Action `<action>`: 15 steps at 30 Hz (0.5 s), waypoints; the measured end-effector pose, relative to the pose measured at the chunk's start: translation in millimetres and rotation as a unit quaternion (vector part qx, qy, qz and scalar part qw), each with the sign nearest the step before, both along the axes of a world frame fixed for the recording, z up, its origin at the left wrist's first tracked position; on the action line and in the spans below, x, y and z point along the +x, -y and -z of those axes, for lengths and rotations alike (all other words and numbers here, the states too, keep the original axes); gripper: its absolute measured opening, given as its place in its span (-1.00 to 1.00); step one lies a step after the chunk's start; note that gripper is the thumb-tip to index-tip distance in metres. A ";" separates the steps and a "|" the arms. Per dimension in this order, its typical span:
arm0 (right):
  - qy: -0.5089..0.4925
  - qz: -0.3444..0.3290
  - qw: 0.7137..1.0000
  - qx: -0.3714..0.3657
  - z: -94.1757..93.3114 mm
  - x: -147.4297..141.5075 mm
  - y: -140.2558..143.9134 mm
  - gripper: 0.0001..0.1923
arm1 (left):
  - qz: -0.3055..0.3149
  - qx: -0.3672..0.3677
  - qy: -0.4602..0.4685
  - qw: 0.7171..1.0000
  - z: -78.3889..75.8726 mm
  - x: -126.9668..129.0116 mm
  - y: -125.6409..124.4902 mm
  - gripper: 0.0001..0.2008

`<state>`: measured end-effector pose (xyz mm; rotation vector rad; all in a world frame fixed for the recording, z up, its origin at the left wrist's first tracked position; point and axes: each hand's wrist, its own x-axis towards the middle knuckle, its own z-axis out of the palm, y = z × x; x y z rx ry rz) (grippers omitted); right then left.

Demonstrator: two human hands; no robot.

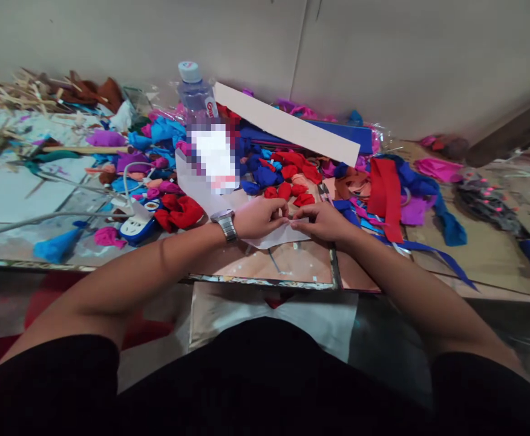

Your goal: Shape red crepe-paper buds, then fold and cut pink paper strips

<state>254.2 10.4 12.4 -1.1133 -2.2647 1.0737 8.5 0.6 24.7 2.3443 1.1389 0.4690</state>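
My left hand [261,218], with a metal watch [225,224] on its wrist, and my right hand [323,220] meet at the table's near edge. Both pinch something small between their fingertips over a white paper sheet [278,237]; what the small thing is I cannot make out. Just beyond my fingers lie several small red crepe rolls [292,191] and blue ones [265,177].
A plastic water bottle [198,97] stands behind, beside a long white card strip [287,124]. A red fabric strip [386,194], blue ribbon [446,225] and a white power strip [135,225] lie around. Wooden sticks [24,91] pile at far left. The wall is close behind.
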 end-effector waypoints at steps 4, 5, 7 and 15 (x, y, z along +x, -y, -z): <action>0.048 0.013 0.998 0.049 -0.3 0.6 3.1 -0.61 | 0.011 -0.005 -0.040 0.999 -3.1 -1.6 -0.6 -0.64; 0.054 0.013 0.997 0.056 -0.3 0.3 3.9 -0.61 | 0.022 0.002 -0.058 0.998 -2.7 -1.8 -1.0 -0.59; 0.061 0.019 0.996 0.062 -0.1 -0.5 5.8 -0.65 | 0.039 0.023 -0.100 0.994 -1.6 -2.1 -1.6 -0.50; 0.032 0.039 0.996 0.067 3.9 1.1 7.8 -0.73 | 0.013 0.057 -0.195 0.979 -3.7 -5.9 -5.4 -0.49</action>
